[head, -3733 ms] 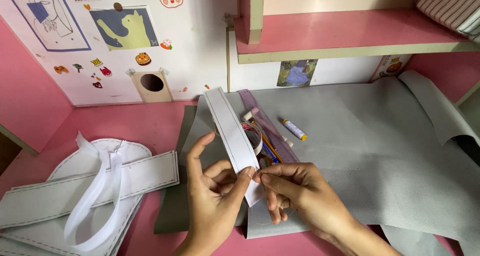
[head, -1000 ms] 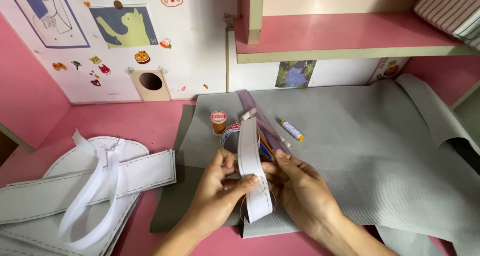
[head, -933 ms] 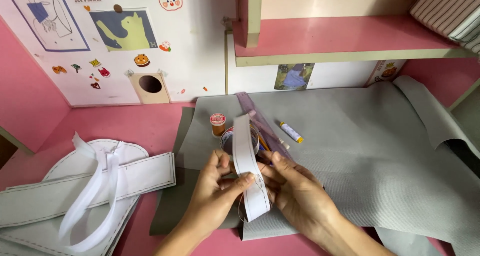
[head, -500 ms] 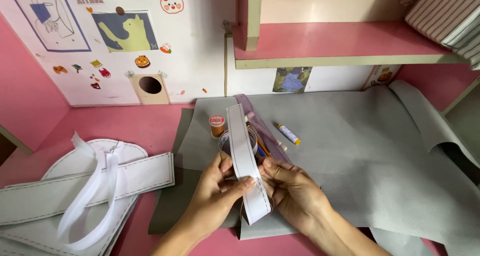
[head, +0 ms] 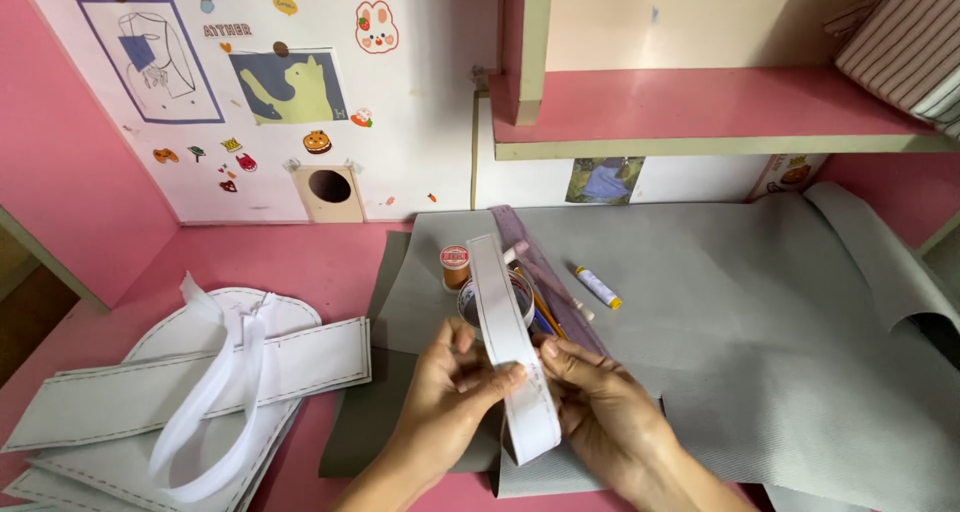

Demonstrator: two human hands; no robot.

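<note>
Both hands pinch a long white fabric strip with dashed seam lines (head: 512, 342) above the grey cloth sheet (head: 760, 312): left hand (head: 455, 387) gripping its edge with thumb and forefinger, right hand (head: 600, 407) closed on the opposite edge; this looks like hand-stitching in progress. The next stitch calls for a steady pinch; beyond stand an orange thread spool (head: 455, 266) and a translucent purple ruler (head: 545, 272).

Pink desk (head: 300, 257) carries grey fabric (head: 760, 322), thread spool (head: 455, 266), ruler (head: 535, 262), glue stick (head: 598, 286), cut pattern pcs (head: 150, 392) w/ white strap (head: 215, 402).

Pink desk (head: 300, 257), pink shelf (head: 700, 107) — white stickered wall (head: 410, 92).
</note>
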